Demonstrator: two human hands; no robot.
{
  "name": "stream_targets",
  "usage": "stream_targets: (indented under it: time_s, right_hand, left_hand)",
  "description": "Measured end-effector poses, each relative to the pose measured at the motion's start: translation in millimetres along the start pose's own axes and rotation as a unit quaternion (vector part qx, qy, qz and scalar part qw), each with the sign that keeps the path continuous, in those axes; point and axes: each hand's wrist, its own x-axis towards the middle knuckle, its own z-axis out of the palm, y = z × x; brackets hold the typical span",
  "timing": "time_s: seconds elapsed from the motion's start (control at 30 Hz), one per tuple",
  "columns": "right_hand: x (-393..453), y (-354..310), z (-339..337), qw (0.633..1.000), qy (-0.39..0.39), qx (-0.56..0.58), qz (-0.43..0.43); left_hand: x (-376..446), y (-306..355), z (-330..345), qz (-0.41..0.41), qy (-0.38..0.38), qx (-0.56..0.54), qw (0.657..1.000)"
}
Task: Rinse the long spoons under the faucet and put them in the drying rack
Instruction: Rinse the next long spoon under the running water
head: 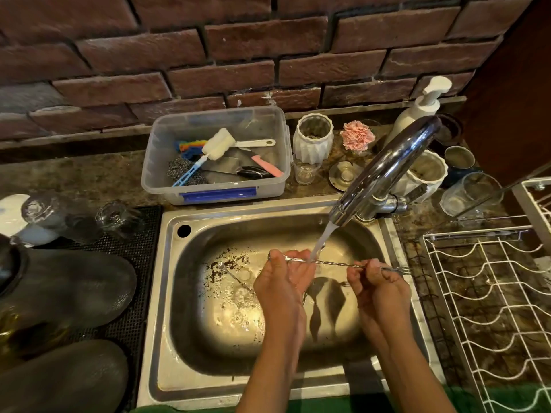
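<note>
A long twisted-stem bar spoon (340, 263) lies level across the steel sink (167, 263), held at both ends. My left hand (284, 277) grips its left end and my right hand (377, 283) pinches the stem near its forked right tip. Water streams from the chrome faucet (387, 171) onto the stem right beside my left hand. A second long spoon (235, 275) rests on the wet sink floor to the left, among dark specks. The white wire drying rack (489, 293) stands on the counter to the right, with no spoons visible in it.
A clear plastic tub (214, 186) with brushes, a scourer and knives sits behind the sink. White jars, glasses, a pump bottle (417, 114) and a pink flower crowd the back right. Upturned glasses and dark plates rest on a black mat (140, 251) at left.
</note>
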Motion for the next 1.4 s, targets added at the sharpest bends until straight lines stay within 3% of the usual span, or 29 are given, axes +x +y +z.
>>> stream_targets:
  time_s: [0.2, 0.43, 0.73, 0.83, 1.0, 1.17, 1.4]
  right_hand:
    - [-0.3, -7.3, -24.8, 0.996, 0.063, 0.063, -0.017]
    - [-5.3, -11.1, -33.8, 0.997, 0.03, 0.041, -0.054]
    - [-19.1, 30.6, 28.5, 0.994, -0.077, -0.035, 0.072]
    - [-26.6, 43.8, 53.4, 0.987, -0.095, -0.059, 0.111]
    - [-14.5, 35.0, 63.8, 0.994, -0.023, 0.048, 0.093]
    - [-27.7, 59.8, 69.1, 0.99, -0.088, -0.008, 0.111]
    - [-14.3, 61.6, 60.0, 0.998, 0.028, -0.039, 0.029]
  left_hand:
    - [-8.4, -23.8, 9.3, -0.034, -0.028, 0.014, 0.999]
    - [-7.2, -20.5, 12.8, -0.054, -0.028, 0.007, 0.998]
    - [-16.7, 11.4, -18.1, -0.059, 0.004, 0.031, 0.998]
    - [-16.0, 35.6, -40.1, -0.023, 0.054, 0.004, 0.998]
    - [-8.7, 74.2, -76.2, 0.03, 0.111, -0.038, 0.993]
    - [-10.0, 70.3, -83.0, 0.036, 0.12, -0.049, 0.991]
    - [-14.1, 68.5, -90.0, 0.039, 0.123, -0.025, 0.991]
